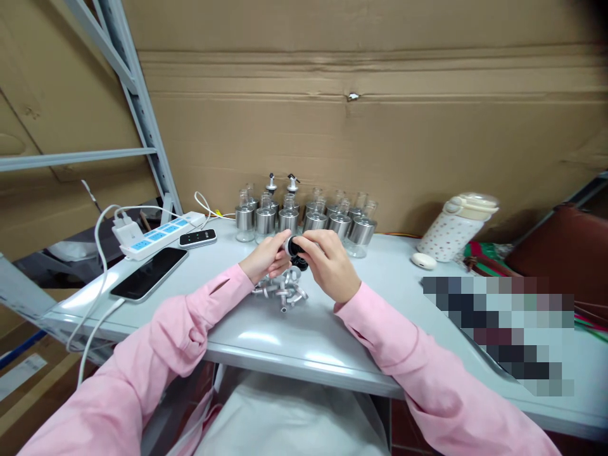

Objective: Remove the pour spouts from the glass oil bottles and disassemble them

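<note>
Above the front middle of the table, my left hand (266, 258) is closed on a silver pourer top (287, 246). My right hand (331, 265) pinches the black stopper (295, 245) that meets it; my fingers hide much of both parts. Below the hands lies a loose pile of silver pourer spouts (284, 292). More black stoppers (299, 261) show partly behind my fingers. Several glass bottles with steel sleeves (315, 221) stand upright in rows beyond my hands. Two at the back left carry silver-and-black pourers (292, 184).
On the left lie a power strip (159, 237) with white cables, a small black-faced device (197, 238) and a phone (149, 273). A spotted white flask (453, 229), a white oval case (424, 261) and a blurred-out flat object (494, 335) are at right. Cardboard (380, 139) walls the back.
</note>
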Tool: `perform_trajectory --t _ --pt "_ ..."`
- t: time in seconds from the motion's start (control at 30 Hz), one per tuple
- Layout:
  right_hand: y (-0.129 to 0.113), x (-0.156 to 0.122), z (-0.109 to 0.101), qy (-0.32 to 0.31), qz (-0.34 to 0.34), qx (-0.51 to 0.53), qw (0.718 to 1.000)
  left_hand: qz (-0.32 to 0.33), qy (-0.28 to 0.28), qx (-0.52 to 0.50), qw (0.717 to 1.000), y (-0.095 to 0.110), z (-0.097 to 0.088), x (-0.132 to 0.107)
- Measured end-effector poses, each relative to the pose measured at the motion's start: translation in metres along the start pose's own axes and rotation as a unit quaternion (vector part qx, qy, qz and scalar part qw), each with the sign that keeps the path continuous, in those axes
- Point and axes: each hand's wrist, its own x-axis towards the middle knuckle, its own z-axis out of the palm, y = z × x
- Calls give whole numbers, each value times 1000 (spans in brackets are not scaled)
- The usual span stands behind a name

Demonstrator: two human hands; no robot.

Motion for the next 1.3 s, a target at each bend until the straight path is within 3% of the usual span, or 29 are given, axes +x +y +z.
perform_trajectory --t 0.23,0.53,0.73,0.93,1.0,1.07,1.17,1.3 --pt "-1 1 -3 22 -40 -12 999 -47 -51 -37 997 0 -8 2" --pt "3 0 -3 10 -36 -29 999 -39 -58 -18 997 2 -8 1" --pt "4 1 -4 37 -3 -75 997 20 -24 20 999 5 -3 -2" --pt "6 1 0 4 90 -87 992 111 10 141 984 1 -2 -1" --pt "5 2 1 -6 117 -66 991 150 32 208 966 -1 -3 -2" --pt "5 2 2 -18 141 -37 989 203 65 298 931 -2 -5 -3" --pt "9 2 1 -8 196 14 981 300 97 441 840 -4 -9 -4" --pt "20 1 -3 90 336 98 933 359 39 574 735 -6 -14 -3"
